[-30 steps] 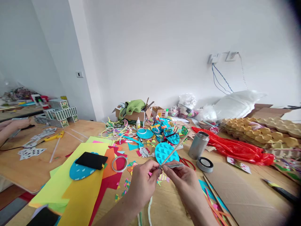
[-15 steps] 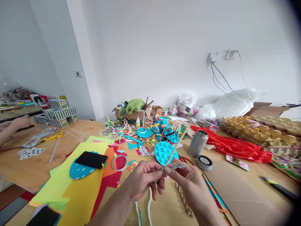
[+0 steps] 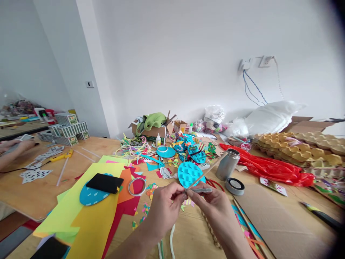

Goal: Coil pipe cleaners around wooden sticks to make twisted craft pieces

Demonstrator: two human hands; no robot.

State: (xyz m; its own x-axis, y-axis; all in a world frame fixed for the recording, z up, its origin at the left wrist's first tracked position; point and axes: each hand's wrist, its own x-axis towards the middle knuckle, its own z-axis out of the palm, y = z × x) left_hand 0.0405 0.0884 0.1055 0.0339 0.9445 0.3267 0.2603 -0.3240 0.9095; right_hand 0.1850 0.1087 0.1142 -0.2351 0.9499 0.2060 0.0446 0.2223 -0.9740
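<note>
Close together above the table, my left hand (image 3: 165, 205) and my right hand (image 3: 212, 210) both have their fingers closed in a pinch. A thin wooden stick (image 3: 208, 170) rises from between the fingertips, leaning to the right. Along my right fingers lies a narrow grey strip (image 3: 204, 190), whose material I cannot make out; my right thumb presses near it. What exactly each fingertip grips at the join is partly hidden. Beneath my left hand, pale cords (image 3: 171, 239) hang or lie on the table. A braided cord (image 3: 208, 228) runs under my right wrist.
Ahead lies a blue dimpled disc (image 3: 190, 174) beside a metal flask (image 3: 228, 165) and its lid (image 3: 235, 186). Coloured paper (image 3: 94, 216) and a black phone-like slab (image 3: 104, 183) are left; flat cardboard (image 3: 272, 216) is right. At far left, a co-worker's hand (image 3: 25, 145) works near playing cards.
The stick has tipped further to the right, its top end now in front of the flask. My left hand has turned slightly and its fingers are more curled. The co-worker's hand has shifted.
</note>
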